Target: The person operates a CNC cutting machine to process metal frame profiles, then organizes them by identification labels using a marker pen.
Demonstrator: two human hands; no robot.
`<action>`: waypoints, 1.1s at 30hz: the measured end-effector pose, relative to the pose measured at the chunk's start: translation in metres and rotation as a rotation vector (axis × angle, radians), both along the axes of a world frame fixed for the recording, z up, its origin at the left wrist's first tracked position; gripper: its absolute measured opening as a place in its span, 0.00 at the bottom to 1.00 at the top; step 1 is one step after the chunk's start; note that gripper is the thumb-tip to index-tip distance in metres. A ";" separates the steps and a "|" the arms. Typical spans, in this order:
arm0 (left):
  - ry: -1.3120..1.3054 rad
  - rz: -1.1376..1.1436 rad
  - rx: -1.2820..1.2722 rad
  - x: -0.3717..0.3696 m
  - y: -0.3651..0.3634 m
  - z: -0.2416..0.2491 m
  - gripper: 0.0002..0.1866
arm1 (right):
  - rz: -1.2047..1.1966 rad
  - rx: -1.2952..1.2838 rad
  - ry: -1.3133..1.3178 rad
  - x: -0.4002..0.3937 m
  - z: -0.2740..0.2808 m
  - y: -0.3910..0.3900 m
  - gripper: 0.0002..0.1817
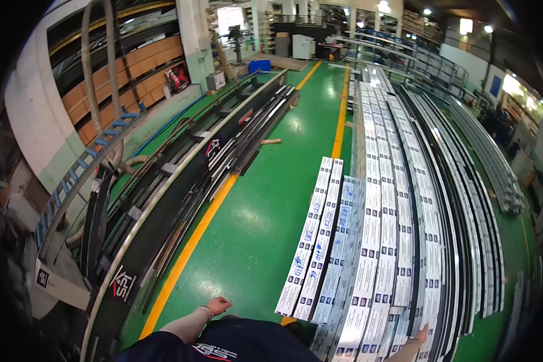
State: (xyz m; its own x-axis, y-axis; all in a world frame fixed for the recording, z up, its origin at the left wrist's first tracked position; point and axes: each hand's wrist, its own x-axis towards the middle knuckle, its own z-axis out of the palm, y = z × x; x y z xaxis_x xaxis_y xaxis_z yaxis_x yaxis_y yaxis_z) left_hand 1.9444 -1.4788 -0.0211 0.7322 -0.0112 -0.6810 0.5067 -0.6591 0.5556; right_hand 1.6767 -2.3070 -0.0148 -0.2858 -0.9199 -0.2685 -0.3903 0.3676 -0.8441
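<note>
My left hand (219,304) hangs above the green floor in front of my dark shirt, fingers loosely curled in, with nothing visible in them. At the lower right, my right hand (424,333) reaches over the stack and rests on or just above a long profile (427,271) wrapped in printed white film. Its fingers appear stretched out along the profile, small and partly turned away. Between my hands lie shorter white-wrapped profiles (311,241) with blue handwritten marks, beside longer wrapped ones (371,229) running far back.
A green aisle (235,235) with yellow lines runs ahead. On the left stands a long black rack (157,217) with dark bars along its side, and a blue roller conveyor (81,163). More profiles (489,157) lie to the right. A blue bin (259,66) sits farther back.
</note>
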 end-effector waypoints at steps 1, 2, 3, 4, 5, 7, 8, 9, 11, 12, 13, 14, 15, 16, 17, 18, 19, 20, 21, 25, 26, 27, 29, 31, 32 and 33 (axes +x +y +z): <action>0.010 -0.003 0.013 -0.002 -0.005 0.003 0.29 | -0.017 0.033 -0.045 0.000 0.000 -0.005 0.38; 0.022 -0.009 0.026 -0.005 -0.009 0.004 0.29 | -0.037 0.067 -0.088 -0.002 0.002 -0.003 0.36; 0.038 -0.034 0.068 -0.004 -0.009 -0.001 0.31 | -0.018 0.081 -0.167 0.004 0.003 -0.004 0.35; 0.030 -0.056 0.075 -0.005 -0.010 -0.005 0.31 | -0.002 0.092 -0.246 0.008 0.006 -0.005 0.34; 0.021 -0.081 0.082 -0.005 -0.011 -0.009 0.31 | 0.011 0.105 -0.326 0.011 0.007 -0.005 0.34; 0.023 -0.109 0.094 -0.003 -0.014 -0.010 0.31 | 0.028 0.135 -0.495 0.016 0.008 0.001 0.32; 0.035 -0.079 0.085 -0.005 -0.017 -0.008 0.31 | 0.028 0.149 -0.580 0.016 0.008 0.005 0.31; 0.050 -0.069 0.080 -0.002 -0.022 -0.001 0.31 | 0.006 0.160 -0.665 0.004 0.007 0.012 0.30; 0.076 -0.088 0.060 0.005 -0.027 -0.001 0.31 | 0.097 0.033 -0.580 -0.017 -0.038 0.014 0.25; 0.053 -0.122 0.032 0.009 -0.034 -0.005 0.30 | 0.097 0.024 -0.667 -0.013 -0.046 0.027 0.26; 0.030 -0.146 0.002 0.011 -0.040 -0.013 0.29 | 0.023 0.069 -0.765 0.007 -0.014 0.069 0.24; 0.007 -0.163 -0.028 0.014 -0.044 -0.019 0.29 | 0.066 0.108 -0.821 0.010 -0.025 0.083 0.23; 0.064 -0.184 -0.074 0.017 -0.063 -0.001 0.27 | 0.036 0.173 -0.850 0.051 0.066 0.157 0.22; 0.132 -0.201 -0.139 0.021 -0.083 0.008 0.28 | 0.100 0.215 -0.860 0.051 0.043 0.170 0.22; 0.200 -0.213 -0.206 0.023 -0.102 0.013 0.29 | 0.088 0.297 -0.788 0.063 0.051 0.200 0.20; 0.280 -0.245 -0.264 0.026 -0.125 0.020 0.30 | 0.120 0.317 -0.687 0.072 0.043 0.222 0.19; 0.360 -0.275 -0.322 0.030 -0.147 0.027 0.32 | 0.074 0.407 -0.747 0.096 0.057 0.256 0.16; 0.420 -0.278 -0.404 0.033 -0.168 0.038 0.34 | 0.072 0.453 -0.793 0.119 0.070 0.293 0.15; 0.480 -0.279 -0.484 0.037 -0.187 0.049 0.36 | 0.101 0.605 -0.792 0.132 0.075 0.322 0.15; 0.601 -0.126 -0.641 0.059 -0.230 0.060 0.34 | 0.076 0.823 -0.876 0.215 0.104 0.451 0.28; 0.642 -0.065 -0.664 0.067 -0.229 0.054 0.33 | 0.152 0.868 -0.943 0.230 0.088 0.476 0.31; 0.680 -0.011 -0.797 0.078 -0.220 0.060 0.31 | 0.143 0.899 -0.888 0.252 0.105 0.504 0.32; 0.756 0.100 -1.064 0.106 -0.193 0.078 0.28 | 0.154 0.957 -0.911 0.287 0.093 0.551 0.30; 0.740 0.113 -1.051 0.133 -0.149 0.066 0.25 | 0.148 0.986 -0.946 0.319 0.083 0.607 0.27; 0.718 0.120 -1.060 0.156 -0.132 0.063 0.23 | 0.166 0.988 -0.968 0.343 0.081 0.628 0.26; 0.622 0.199 -1.069 0.171 -0.114 0.061 0.21 | 0.198 0.992 -0.972 0.361 0.080 0.645 0.25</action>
State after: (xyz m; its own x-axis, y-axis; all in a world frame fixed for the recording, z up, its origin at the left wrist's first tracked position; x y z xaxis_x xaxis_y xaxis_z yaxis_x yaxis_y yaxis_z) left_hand 2.1156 -1.5925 0.0402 0.3426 -0.6970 -0.6299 0.9137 0.0913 0.3959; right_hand 2.0377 -1.6620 0.0654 0.4976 -0.2352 -0.8349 0.0774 0.9707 -0.2273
